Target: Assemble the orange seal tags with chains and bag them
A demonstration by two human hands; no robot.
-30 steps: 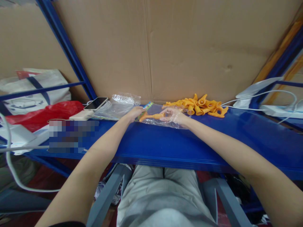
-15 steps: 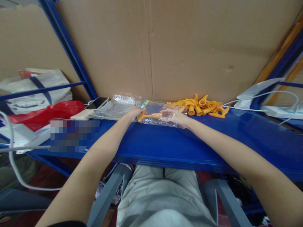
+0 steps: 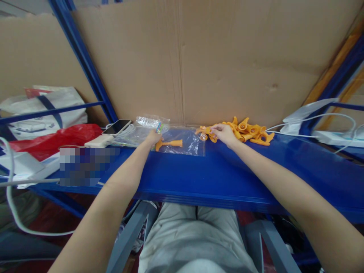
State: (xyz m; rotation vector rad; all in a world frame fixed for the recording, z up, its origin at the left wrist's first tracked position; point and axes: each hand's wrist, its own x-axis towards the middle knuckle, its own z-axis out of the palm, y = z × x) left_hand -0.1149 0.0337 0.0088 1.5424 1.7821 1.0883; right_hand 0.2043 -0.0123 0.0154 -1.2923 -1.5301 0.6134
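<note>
The left hand (image 3: 153, 137) reaches straight out and pinches the left end of a clear plastic bag (image 3: 184, 141) that lies flat on the blue shelf (image 3: 227, 178), and one orange toy (image 3: 168, 143) sits inside the bag. The right hand (image 3: 223, 132) stretches out just right of the bag, palm down, with its fingers closed on an orange piece at the near edge of the orange pile (image 3: 247, 129).

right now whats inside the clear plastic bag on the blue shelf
One orange plastic piece lies inside the clear bag. The left hand covers the bag's left end, so anything under it is hidden.
</note>
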